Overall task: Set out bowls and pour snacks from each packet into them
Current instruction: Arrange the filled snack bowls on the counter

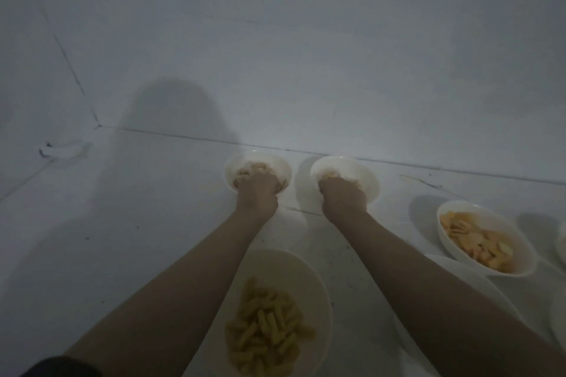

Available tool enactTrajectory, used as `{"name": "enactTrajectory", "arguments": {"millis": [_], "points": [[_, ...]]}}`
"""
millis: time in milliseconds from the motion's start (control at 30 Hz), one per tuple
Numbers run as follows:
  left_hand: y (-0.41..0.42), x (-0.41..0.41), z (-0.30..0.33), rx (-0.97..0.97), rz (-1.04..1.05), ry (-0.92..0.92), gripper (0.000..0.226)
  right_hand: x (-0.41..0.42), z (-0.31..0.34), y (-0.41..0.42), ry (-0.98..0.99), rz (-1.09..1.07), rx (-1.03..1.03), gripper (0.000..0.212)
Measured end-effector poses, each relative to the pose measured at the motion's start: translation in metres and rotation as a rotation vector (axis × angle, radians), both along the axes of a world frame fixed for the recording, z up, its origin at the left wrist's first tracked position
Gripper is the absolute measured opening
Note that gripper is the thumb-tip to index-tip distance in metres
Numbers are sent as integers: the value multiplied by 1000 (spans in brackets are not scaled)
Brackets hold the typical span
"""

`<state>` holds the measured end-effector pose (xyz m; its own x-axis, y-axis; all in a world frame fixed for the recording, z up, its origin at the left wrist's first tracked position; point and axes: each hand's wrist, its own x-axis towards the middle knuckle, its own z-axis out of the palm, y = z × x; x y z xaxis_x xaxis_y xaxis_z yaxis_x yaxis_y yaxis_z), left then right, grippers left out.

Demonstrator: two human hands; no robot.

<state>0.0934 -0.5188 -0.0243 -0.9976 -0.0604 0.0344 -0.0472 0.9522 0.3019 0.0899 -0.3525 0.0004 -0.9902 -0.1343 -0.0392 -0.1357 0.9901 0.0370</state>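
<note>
- Head view: the left hand [257, 193] grips the near rim of a white bowl [275, 166] holding pale snacks, fingers curled over the edge.
- The right hand [343, 194] grips a second white bowl [361, 171] just beside it, likewise.
- Both bowls sit on the white bench [137, 208] near the wall.
- Nearer, a bowl of yellow stick snacks [303, 272]; at right, a bowl of chips [520, 257].

Four white bowls [487, 237] holding snacks, two more bowl rims [562, 242] cut off at right, two hands [258, 190]
</note>
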Motion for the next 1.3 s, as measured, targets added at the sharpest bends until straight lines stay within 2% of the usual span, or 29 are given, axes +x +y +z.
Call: {"name": "enactTrajectory", "arguments": {"millis": [133, 600, 733, 933, 1300], "points": [[17, -21, -3, 143, -11, 64, 20, -11, -1, 16, -1, -43, -31, 37], [29, -12, 3, 154, 26, 81, 18, -8, 2, 37, 9, -108, -84, 49], [49, 9, 18, 197, 44, 157, 14, 9, 16, 47, 58, -112, -196, 43], [115, 49, 46, 273, -91, 280, 11, 60, 39, 89, 171, -186, -418, 22], [305, 81, 57, 349, -417, 179, 18, 123, 54, 278, 211, -377, -482, 14]]}}
